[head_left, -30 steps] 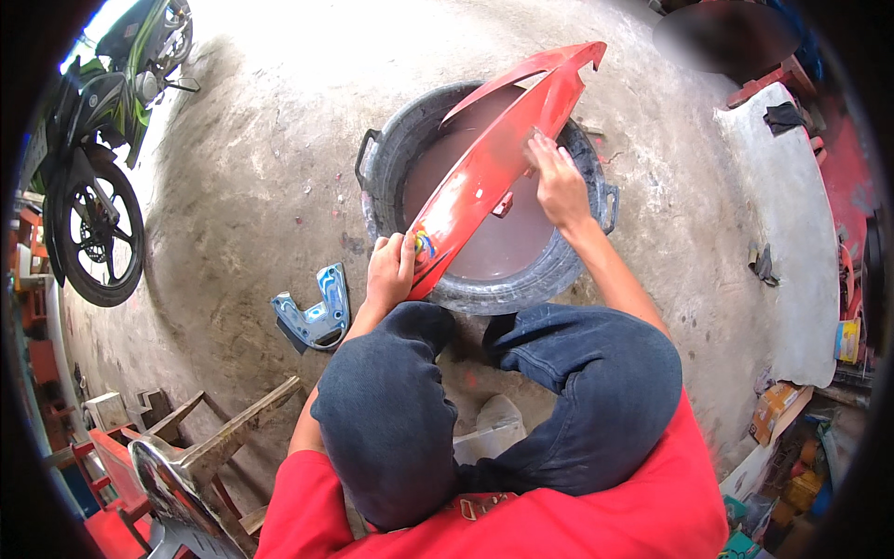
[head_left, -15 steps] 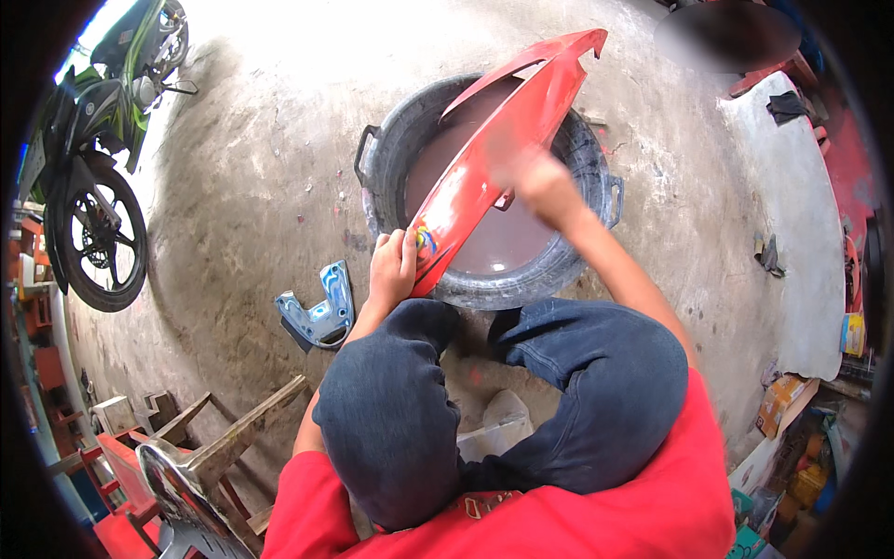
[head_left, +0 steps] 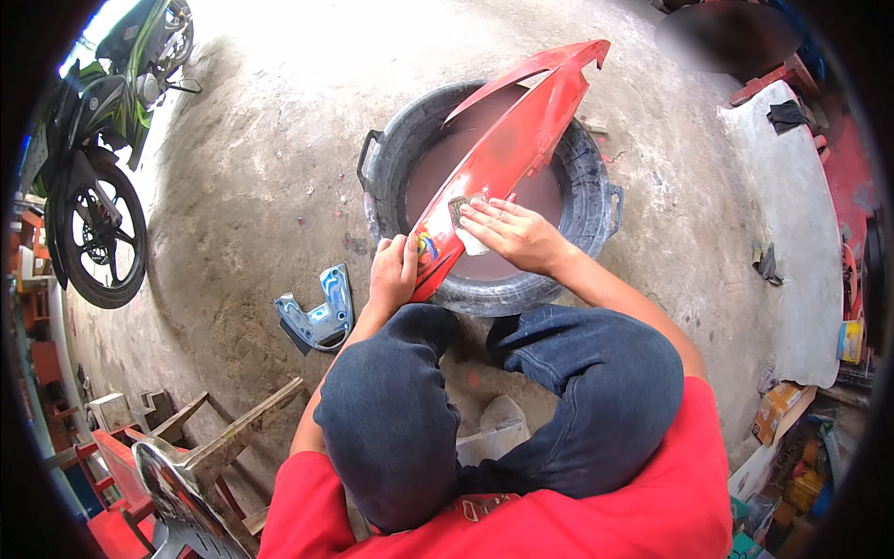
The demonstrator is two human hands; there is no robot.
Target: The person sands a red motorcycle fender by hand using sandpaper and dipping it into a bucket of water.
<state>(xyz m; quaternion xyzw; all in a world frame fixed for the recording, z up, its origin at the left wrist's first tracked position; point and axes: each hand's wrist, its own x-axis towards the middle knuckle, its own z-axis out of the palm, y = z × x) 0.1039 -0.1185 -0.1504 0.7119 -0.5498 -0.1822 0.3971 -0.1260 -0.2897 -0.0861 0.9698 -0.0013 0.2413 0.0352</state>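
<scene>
A long red motorcycle body panel (head_left: 507, 140) lies slanted over a black rubber tub (head_left: 385, 177) of murky pinkish water. At its near end, by a small colourful sticker, my left hand (head_left: 395, 270) is closed round the panel's edge. My right hand (head_left: 517, 235) presses a folded piece of sandpaper (head_left: 456, 211) flat on the panel's lower middle. The dark, gritty side and a pale flap of the sheet show beside my fingers; the rest lies hidden under them.
A blue-and-white plastic panel (head_left: 319, 310) lies on the concrete floor left of the tub. Beyond it stands a black and green motorcycle (head_left: 102, 191). A wooden frame (head_left: 233, 433) is at lower left, a pale board (head_left: 787, 233) at right, and a clear plastic container (head_left: 494, 433) between my legs.
My right hand, blurred higher up the panel before, has come down and left toward my left hand, bringing the sandpaper into view. My left hand keeps its grip.
</scene>
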